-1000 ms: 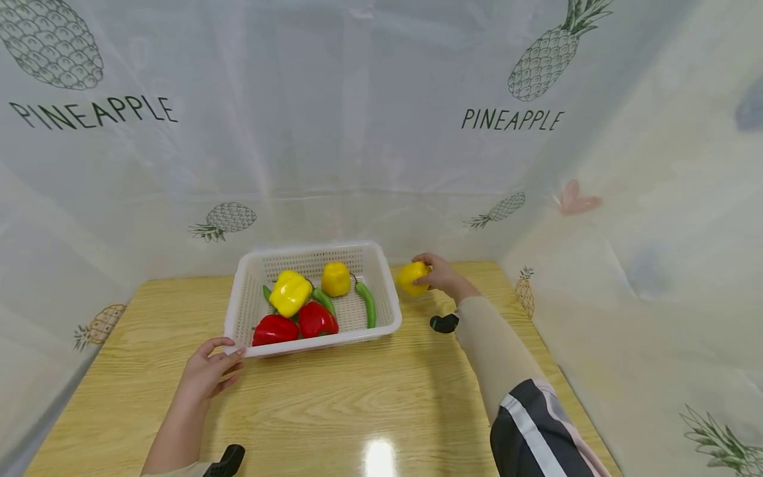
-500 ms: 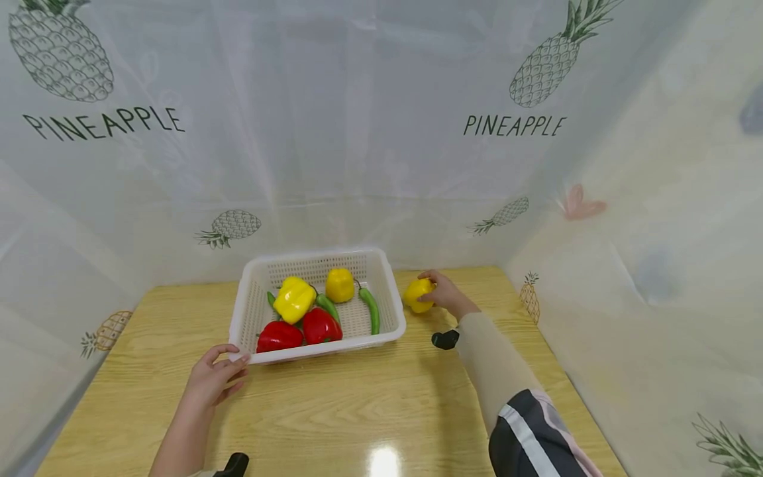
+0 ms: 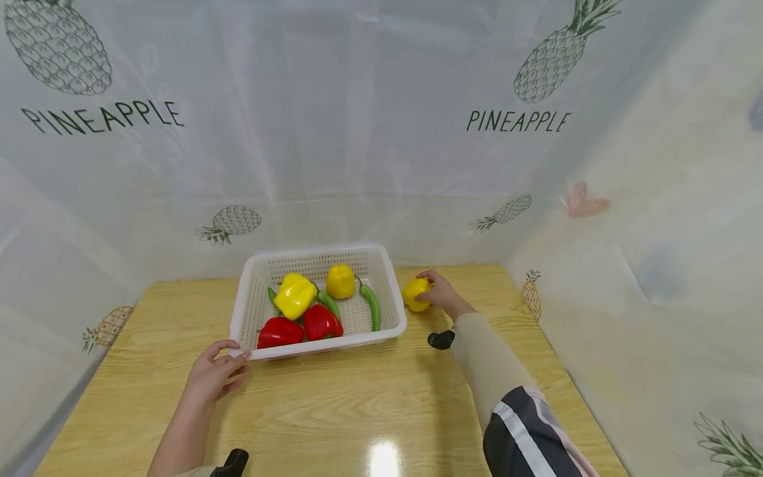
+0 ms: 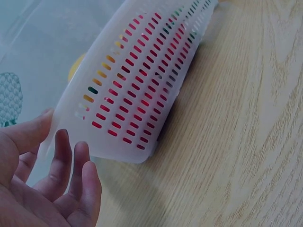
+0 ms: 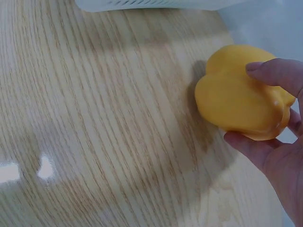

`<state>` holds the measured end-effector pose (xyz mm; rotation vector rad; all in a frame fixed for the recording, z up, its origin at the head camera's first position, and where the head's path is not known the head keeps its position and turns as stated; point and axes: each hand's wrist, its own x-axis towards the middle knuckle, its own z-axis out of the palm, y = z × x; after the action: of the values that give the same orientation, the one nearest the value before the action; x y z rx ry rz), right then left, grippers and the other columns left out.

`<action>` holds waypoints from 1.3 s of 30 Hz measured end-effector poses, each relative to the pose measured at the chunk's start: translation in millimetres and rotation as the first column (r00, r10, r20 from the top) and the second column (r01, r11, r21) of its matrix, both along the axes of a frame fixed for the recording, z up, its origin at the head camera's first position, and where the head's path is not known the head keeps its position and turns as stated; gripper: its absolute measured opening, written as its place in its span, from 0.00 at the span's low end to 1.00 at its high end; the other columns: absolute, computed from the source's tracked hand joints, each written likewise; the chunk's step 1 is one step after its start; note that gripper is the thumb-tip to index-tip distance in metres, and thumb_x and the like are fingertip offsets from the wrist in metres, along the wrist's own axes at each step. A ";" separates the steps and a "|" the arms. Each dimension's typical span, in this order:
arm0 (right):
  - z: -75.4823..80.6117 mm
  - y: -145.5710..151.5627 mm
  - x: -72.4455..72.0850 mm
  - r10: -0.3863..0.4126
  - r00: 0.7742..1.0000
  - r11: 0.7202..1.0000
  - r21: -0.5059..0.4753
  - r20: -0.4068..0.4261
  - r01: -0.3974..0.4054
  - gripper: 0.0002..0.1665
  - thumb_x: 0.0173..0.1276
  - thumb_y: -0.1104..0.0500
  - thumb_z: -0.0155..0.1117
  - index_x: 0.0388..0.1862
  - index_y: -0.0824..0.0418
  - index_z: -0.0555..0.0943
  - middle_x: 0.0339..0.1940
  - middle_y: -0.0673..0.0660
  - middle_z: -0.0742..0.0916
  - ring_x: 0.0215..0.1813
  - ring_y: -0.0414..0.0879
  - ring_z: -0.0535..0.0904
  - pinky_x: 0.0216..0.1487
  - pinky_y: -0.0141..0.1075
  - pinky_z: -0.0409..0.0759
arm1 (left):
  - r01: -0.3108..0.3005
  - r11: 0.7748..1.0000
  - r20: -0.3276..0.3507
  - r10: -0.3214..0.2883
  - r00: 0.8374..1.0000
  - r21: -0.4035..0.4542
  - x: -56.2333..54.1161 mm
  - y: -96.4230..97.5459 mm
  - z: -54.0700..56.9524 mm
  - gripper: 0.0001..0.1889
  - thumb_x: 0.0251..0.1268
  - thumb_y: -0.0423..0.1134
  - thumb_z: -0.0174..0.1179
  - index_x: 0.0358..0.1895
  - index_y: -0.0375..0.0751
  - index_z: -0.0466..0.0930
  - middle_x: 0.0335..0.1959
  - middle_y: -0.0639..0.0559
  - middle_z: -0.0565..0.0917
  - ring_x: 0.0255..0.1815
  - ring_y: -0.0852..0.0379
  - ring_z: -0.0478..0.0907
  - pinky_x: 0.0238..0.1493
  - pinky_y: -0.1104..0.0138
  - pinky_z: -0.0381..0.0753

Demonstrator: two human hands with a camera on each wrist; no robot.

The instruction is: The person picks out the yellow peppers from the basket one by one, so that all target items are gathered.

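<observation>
A white slotted plastic basket [image 3: 324, 350] stands on the wooden table with peppers inside. At its near left corner my left hand [image 3: 213, 374] pinches the rim; the left wrist view shows the thumb [image 4: 35, 130] and index finger at the edge, the other fingers loosely bent below. To the right of the basket my right hand [image 3: 442, 293] grips a yellow bell pepper [image 5: 244, 97], thumb and fingers on opposite sides of it. That pepper is at the tabletop, close beside the basket's right wall. Part of it is hidden behind the hand.
Inside the basket lie two yellow bell peppers [image 3: 295, 296], two red bell peppers [image 3: 322, 322] and several green chili peppers [image 3: 371, 308]. A pineapple-print curtain [image 3: 357, 146] hangs behind and to the right of the table [image 3: 334, 411].
The head view has shifted slightly. Both hands keep their holds, the left on the basket rim and the right on the yellow bell pepper, with little movement between them.
</observation>
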<state>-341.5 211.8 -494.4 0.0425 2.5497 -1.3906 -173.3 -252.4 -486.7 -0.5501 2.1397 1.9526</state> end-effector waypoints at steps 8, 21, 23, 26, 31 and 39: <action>6.2 0.9 4.1 0.031 1.000 0.998 0.059 -0.004 -0.030 0.31 0.63 0.68 0.67 0.64 0.62 0.68 0.65 0.66 0.70 0.60 0.59 0.70 0.60 0.48 0.74 | -0.005 1.000 0.007 0.005 1.000 0.012 0.5 1.5 1.9 0.21 0.64 0.40 0.67 0.53 0.41 0.67 0.27 0.57 0.83 0.31 0.60 0.82 0.35 0.65 0.84; 8.1 7.3 12.0 0.063 0.994 0.989 0.140 -0.086 -0.050 0.31 0.61 0.67 0.71 0.61 0.68 0.69 0.61 0.67 0.74 0.61 0.61 0.70 0.64 0.51 0.69 | -0.009 0.999 0.001 0.009 1.000 0.034 0.5 0.9 -0.2 0.18 0.64 0.41 0.67 0.50 0.44 0.68 0.26 0.59 0.83 0.31 0.61 0.82 0.35 0.66 0.84; 6.3 8.9 13.0 0.052 0.995 0.988 0.152 -0.082 -0.039 0.31 0.61 0.66 0.71 0.61 0.67 0.69 0.62 0.66 0.74 0.62 0.60 0.70 0.65 0.51 0.69 | -0.011 0.999 0.001 0.011 1.000 0.035 0.7 1.1 -0.1 0.18 0.64 0.41 0.67 0.50 0.44 0.68 0.25 0.60 0.83 0.30 0.62 0.82 0.35 0.66 0.84; 5.4 11.4 16.0 0.046 0.996 0.986 0.165 -0.075 -0.033 0.33 0.61 0.65 0.72 0.61 0.67 0.67 0.62 0.66 0.74 0.62 0.60 0.70 0.64 0.51 0.69 | -0.011 0.999 0.001 0.011 1.000 0.037 1.0 1.9 0.7 0.18 0.64 0.40 0.67 0.50 0.44 0.68 0.25 0.60 0.83 0.30 0.62 0.82 0.34 0.67 0.84; 4.8 17.0 19.8 0.065 0.995 0.985 0.164 -0.080 -0.051 0.34 0.57 0.66 0.75 0.58 0.67 0.66 0.59 0.66 0.74 0.58 0.58 0.72 0.62 0.49 0.71 | -0.008 0.999 0.001 0.008 1.000 0.049 2.3 3.5 3.3 0.17 0.64 0.40 0.66 0.49 0.45 0.68 0.25 0.60 0.83 0.30 0.63 0.82 0.34 0.67 0.83; 6.2 24.9 25.9 0.131 0.989 0.978 0.175 -0.066 -0.118 0.35 0.56 0.66 0.75 0.58 0.68 0.66 0.59 0.69 0.73 0.59 0.60 0.71 0.61 0.50 0.72 | 0.000 0.998 0.002 0.000 1.000 0.056 3.4 3.1 4.7 0.16 0.64 0.41 0.66 0.48 0.48 0.69 0.27 0.62 0.83 0.31 0.62 0.82 0.35 0.67 0.83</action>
<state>-315.6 236.7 -488.2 -0.1420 2.6772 -1.1476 -169.9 -249.3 -482.1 -0.5422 2.0763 2.0043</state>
